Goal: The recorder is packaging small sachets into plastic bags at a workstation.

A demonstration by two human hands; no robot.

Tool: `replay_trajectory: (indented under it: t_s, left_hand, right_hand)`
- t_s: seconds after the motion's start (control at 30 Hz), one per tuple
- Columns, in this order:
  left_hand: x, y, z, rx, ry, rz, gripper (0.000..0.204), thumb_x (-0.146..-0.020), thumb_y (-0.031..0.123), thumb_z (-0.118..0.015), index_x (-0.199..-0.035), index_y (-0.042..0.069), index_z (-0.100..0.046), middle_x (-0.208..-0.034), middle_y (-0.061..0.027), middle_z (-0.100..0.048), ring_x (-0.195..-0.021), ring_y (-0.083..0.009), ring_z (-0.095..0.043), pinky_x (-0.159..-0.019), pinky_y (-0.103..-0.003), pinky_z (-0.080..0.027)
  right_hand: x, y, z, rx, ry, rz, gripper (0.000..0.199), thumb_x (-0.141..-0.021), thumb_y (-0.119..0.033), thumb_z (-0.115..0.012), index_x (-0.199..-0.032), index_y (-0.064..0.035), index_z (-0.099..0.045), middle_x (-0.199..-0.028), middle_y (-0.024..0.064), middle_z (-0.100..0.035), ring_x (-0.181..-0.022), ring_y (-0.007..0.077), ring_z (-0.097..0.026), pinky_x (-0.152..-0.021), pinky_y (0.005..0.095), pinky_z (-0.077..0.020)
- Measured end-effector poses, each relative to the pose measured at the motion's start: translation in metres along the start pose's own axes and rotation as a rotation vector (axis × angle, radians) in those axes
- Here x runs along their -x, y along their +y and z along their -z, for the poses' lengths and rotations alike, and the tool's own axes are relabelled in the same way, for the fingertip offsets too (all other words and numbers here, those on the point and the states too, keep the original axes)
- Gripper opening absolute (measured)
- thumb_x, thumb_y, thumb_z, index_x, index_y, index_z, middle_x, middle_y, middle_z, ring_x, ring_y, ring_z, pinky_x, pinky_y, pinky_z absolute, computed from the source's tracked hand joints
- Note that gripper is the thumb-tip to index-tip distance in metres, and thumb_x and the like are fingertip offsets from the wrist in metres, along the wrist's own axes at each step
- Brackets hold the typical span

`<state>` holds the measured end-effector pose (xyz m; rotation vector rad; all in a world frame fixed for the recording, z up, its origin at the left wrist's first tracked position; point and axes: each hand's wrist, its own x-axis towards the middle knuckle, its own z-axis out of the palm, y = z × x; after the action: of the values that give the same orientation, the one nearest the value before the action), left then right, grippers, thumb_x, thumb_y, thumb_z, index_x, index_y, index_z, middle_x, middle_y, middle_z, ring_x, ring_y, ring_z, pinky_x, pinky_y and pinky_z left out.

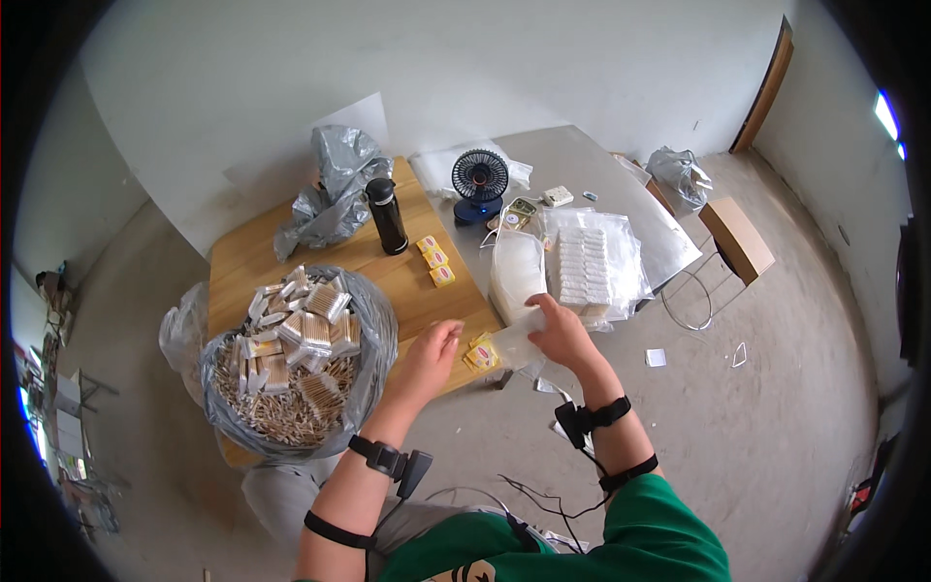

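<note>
My right hand grips the edge of a clear plastic bag at the table's near edge. Small yellow packets lie inside or under that bag. My left hand hovers just left of the packets, fingers curled, holding nothing I can make out. To its left a large grey plastic bag stands open, full of cotton-swab packs and loose swabs.
The wooden table carries a black bottle, three yellow packets and a crumpled grey bag. A small dark fan, a stack of white packs and clear bags lie on the grey surface. A cardboard box stands right.
</note>
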<state>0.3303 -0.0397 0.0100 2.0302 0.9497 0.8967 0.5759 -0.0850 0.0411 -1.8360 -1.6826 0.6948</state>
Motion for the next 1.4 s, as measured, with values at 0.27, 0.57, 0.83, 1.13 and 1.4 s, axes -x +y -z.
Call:
replay_trajectory:
  t_s: [0.27, 0.57, 0.83, 1.13, 1.4]
  left_hand:
    - [-0.084, 0.024, -0.058, -0.334, 0.042, -0.339, 0.043, -0.081, -0.001, -0.047, -0.124, -0.004, -0.046, -0.122, -0.018, -0.051, -0.116, -0.0318, -0.047, -0.098, -0.041, -0.038]
    - [-0.068, 0.016, -0.083, -0.502, -0.031, -0.338, 0.039, -0.081, 0.008, -0.049, -0.12, 0.0, -0.053, -0.118, -0.009, -0.057, -0.113, -0.0233, -0.049, -0.094, -0.039, -0.034]
    - [-0.061, 0.014, -0.092, -0.526, -0.025, -0.33, 0.037, -0.083, 0.009, -0.047, -0.118, 0.001, -0.053, -0.123, -0.0091, -0.053, -0.116, -0.0224, -0.047, -0.099, -0.042, -0.032]
    - [-0.058, 0.011, -0.093, -0.547, -0.026, -0.348, 0.041, -0.079, 0.006, -0.052, -0.12, 0.0, -0.052, -0.123, -0.0104, -0.053, -0.119, -0.0226, -0.045, -0.101, -0.044, -0.03]
    - [-0.055, 0.016, -0.094, -0.494, 0.05, -0.369, 0.031, -0.079, 0.011, -0.052, -0.109, 0.007, -0.061, -0.106, -0.0061, -0.061, -0.107, -0.0216, -0.052, -0.097, -0.043, -0.034]
  right_hand:
    - [0.019, 0.011, -0.027, -0.079, 0.105, 0.082, 0.045, -0.071, -0.006, -0.067, -0.112, -0.0091, -0.047, -0.096, 0.0201, -0.062, -0.096, 0.0404, -0.057, -0.079, 0.0445, -0.0451]
    - [0.02, 0.025, -0.019, -0.094, 0.069, 0.052, 0.048, -0.071, -0.005, -0.066, -0.115, -0.0087, -0.048, -0.105, 0.0167, -0.062, -0.098, 0.0382, -0.058, -0.081, 0.0415, -0.0465]
    - [0.026, 0.009, 0.003, -0.156, 0.036, -0.01, 0.049, -0.067, 0.001, -0.068, -0.113, -0.0051, -0.052, -0.1, 0.0118, -0.062, -0.097, 0.025, -0.059, -0.084, 0.0331, -0.0458]
    - [-0.008, -0.016, 0.089, -0.168, -0.144, 0.03, 0.039, -0.061, 0.003, -0.072, -0.097, -0.0056, -0.058, -0.092, 0.0024, -0.06, -0.087, 0.013, -0.057, -0.08, 0.0285, -0.0464]
    - [-0.122, -0.046, 0.065, 0.262, -0.587, 0.241, 0.039, -0.059, -0.004, -0.073, -0.096, -0.0062, -0.059, -0.091, 0.0065, -0.063, -0.086, 0.0204, -0.059, -0.079, 0.0325, -0.047]
